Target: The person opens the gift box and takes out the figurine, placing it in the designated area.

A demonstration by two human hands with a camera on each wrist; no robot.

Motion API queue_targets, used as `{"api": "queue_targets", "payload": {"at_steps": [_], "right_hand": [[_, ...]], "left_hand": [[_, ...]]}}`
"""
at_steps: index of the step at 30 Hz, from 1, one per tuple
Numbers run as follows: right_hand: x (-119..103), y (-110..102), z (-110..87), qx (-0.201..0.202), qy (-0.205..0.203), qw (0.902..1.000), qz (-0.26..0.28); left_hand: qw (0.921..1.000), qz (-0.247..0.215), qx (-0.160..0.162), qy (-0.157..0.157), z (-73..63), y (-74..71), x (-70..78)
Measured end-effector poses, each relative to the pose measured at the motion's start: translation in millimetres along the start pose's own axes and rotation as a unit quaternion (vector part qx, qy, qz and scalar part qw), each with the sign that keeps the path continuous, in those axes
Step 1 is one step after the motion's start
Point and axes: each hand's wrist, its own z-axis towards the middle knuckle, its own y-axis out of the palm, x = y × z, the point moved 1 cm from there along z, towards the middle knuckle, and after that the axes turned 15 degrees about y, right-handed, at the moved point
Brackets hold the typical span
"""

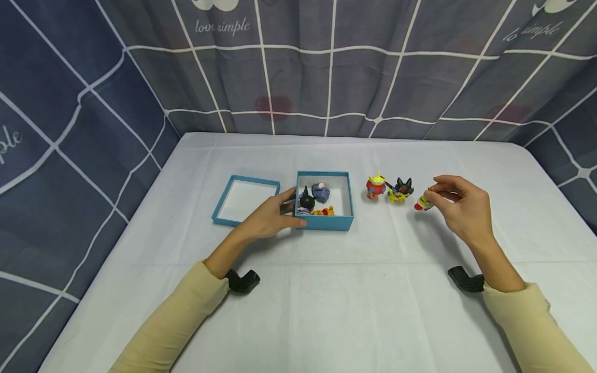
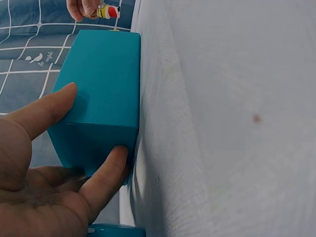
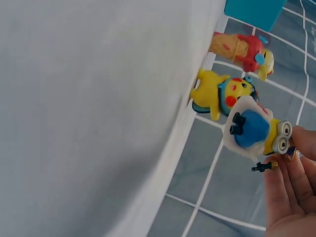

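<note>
The right hand (image 1: pixel 466 210) pinches a small blue-and-yellow, goggle-eyed toy figure (image 3: pixel 256 129) above the tabletop (image 1: pixel 354 300), right of a yellow, dark-eared figurine (image 1: pixel 399 193). The left hand (image 1: pixel 267 216) grips an open teal rectangular box (image 1: pixel 328 223) containing small toys (image 1: pixel 321 192), beside a shallow teal-rimmed lid (image 1: pixel 243 198).

Far grid-patterned curtain (image 1: pixel 298 77): white script (image 1: pixel 222 26) at left reads "love simple" in full; at right, a fold leaves "lo" and "simple". Left curtain (image 1: pixel 42 181): only "ple" legible, cut by the view's edge.
</note>
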Motion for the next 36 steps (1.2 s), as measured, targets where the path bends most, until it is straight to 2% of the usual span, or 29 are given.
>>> {"api": "queue_targets", "payload": {"at_steps": [6, 11, 18, 26, 36], "right_hand": [[6.1, 0.2, 10.2, -0.01, 0.058, 0.9982, -0.014], [8.9, 4.6, 19.0, -0.03, 0.081, 0.996, -0.022], [11.4, 7.6, 27.1, -0.055, 0.084, 0.9943, -0.035], [18.4, 5.8, 31.0, -0.061, 0.083, 0.9906, -0.09], [23.7, 4.9, 32.2, -0.079, 0.088, 0.9881, -0.099]], "left_hand": [[1.0, 0.004, -0.001, 0.002, 0.0, 0.6, -0.1], [1.0, 0.002, 0.0, 0.0, -1.0, 1.3, 1.8], [1.0, 0.008, -0.003, 0.005, 0.5, 1.8, 1.0], [1.0, 0.001, -0.002, 0.006, 0.5, 1.2, -0.3], [1.0, 0.0, 0.0, -0.001, 0.7, 0.0, -0.4]]}}
